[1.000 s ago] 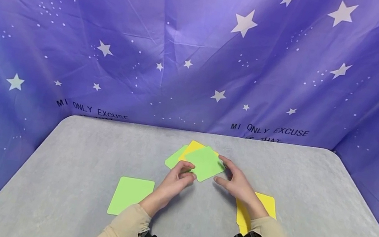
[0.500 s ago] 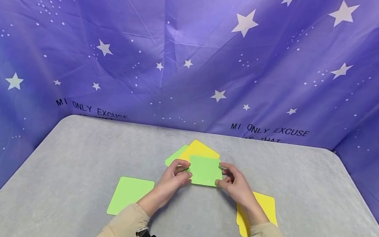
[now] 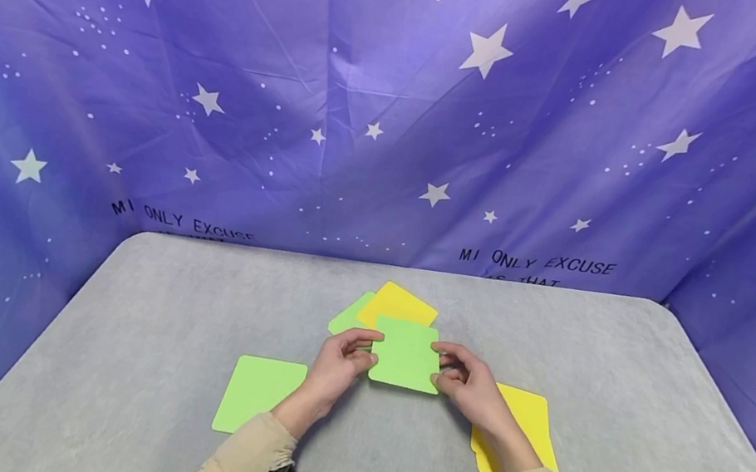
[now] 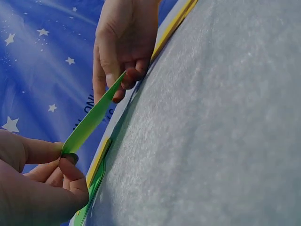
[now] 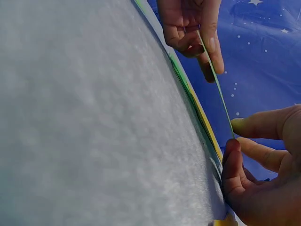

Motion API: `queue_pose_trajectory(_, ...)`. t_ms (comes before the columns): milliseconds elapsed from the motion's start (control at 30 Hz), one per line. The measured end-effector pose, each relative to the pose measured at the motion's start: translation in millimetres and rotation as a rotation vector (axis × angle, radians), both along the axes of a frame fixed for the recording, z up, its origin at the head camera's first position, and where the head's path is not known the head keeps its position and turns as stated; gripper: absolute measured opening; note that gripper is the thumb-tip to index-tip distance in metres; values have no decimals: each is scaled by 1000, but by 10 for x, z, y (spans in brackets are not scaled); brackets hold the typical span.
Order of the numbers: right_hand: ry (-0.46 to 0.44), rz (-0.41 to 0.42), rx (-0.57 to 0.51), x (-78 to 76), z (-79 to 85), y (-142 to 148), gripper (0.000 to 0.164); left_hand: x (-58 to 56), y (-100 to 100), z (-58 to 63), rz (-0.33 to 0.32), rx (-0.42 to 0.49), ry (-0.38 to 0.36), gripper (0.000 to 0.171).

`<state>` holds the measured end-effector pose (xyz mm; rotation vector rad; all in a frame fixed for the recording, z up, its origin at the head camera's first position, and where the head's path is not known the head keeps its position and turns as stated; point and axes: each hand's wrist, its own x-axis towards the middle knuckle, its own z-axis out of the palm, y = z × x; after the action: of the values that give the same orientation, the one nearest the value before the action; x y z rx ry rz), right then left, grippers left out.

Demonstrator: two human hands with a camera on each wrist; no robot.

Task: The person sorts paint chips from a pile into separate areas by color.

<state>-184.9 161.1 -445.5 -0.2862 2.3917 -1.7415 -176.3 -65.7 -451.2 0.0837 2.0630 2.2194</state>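
Observation:
Both hands hold one square green card [image 3: 406,355] by its opposite side edges, above the middle of the table. My left hand [image 3: 342,361] pinches its left edge between thumb and fingers, and my right hand [image 3: 469,383] pinches the right edge. In both wrist views the green card [image 4: 91,120] is seen nearly edge-on, raised off the tabletop. Just behind it lie a yellow card [image 3: 399,306] and, partly beneath that, another green card [image 3: 351,314].
A separate green card [image 3: 258,396] lies left, beside the left forearm. Overlapping yellow cards [image 3: 531,419] lie under the right forearm, partly hidden by it. The grey table [image 3: 184,303] ends at a purple star-patterned curtain [image 3: 379,59].
The hands have closed on the top green card's side edges, lifted it off the yellow card, turned it square and brought it nearer, uncovering more of the yellow card.

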Motion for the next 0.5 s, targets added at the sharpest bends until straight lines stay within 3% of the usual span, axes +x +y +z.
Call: queue_pose_trajectory(500, -49, 13, -65, 117, 60, -61, 47, 49, -151, -35, -39, -31, -1, 35)
